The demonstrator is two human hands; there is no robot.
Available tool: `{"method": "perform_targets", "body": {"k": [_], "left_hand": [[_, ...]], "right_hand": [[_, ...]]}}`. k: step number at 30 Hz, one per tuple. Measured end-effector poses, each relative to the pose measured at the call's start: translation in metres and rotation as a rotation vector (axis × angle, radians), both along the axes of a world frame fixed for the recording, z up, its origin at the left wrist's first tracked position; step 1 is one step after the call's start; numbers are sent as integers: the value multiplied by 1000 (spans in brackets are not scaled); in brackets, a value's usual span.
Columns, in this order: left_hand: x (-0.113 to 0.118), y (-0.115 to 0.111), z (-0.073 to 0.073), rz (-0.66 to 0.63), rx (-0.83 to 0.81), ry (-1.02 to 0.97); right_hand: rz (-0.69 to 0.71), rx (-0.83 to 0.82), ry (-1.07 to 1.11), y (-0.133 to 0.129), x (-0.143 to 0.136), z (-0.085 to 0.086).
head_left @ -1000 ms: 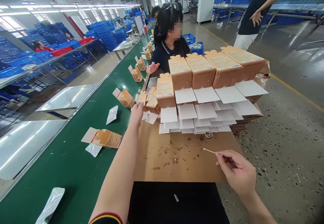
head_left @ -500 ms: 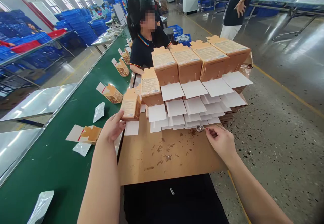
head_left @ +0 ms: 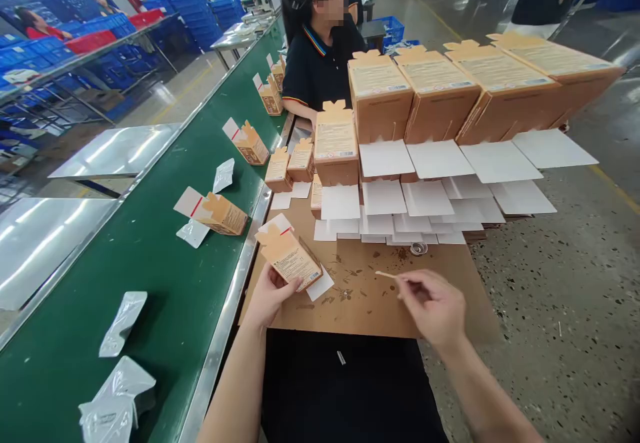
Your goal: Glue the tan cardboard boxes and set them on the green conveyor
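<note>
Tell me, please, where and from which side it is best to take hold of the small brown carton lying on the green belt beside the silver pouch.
Probably grip the brown carton across its closed body, coming from above, fingers on its two long side walls. It lies flat on the green belt, so those walls seem free. Avoid the open white flap at its left end, which would likely bend, and the silver pouch touching it in front.

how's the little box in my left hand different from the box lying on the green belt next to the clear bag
The box in the left hand, the held box, is lifted over the cardboard sheet; the belt box lies flat on the conveyor. The held box shows a printed label face; the belt box's face is too small to read. Both are brown with open white flaps.
</note>
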State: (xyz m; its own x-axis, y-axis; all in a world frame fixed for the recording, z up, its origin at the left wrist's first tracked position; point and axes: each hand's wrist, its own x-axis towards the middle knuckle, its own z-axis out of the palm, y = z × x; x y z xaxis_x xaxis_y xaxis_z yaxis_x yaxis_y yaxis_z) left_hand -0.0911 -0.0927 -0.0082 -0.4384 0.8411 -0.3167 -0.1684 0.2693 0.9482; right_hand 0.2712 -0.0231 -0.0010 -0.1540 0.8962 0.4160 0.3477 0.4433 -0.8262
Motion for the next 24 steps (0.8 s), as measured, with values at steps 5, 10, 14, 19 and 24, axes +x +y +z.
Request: {"method": "perform_targets", "body": {"k": [5,10,14,19,24], "left_hand": [[1,2,10,-62,-7,36],[8,-2,4,-87,22,32],[9,-3,-1,-75,38,34],[19,-15,-7,-58,62,160],[40,-32,-22,29,93,410]], "right_hand": [[203,-57,-4,-26,-82,-20],[310,-30,-41,-24,-113,-40],[305,-8,-51,-19,-111,-42],[236,-6,15,-13,-85,-28],[141,-28,51,-17,-47,-13]]}}
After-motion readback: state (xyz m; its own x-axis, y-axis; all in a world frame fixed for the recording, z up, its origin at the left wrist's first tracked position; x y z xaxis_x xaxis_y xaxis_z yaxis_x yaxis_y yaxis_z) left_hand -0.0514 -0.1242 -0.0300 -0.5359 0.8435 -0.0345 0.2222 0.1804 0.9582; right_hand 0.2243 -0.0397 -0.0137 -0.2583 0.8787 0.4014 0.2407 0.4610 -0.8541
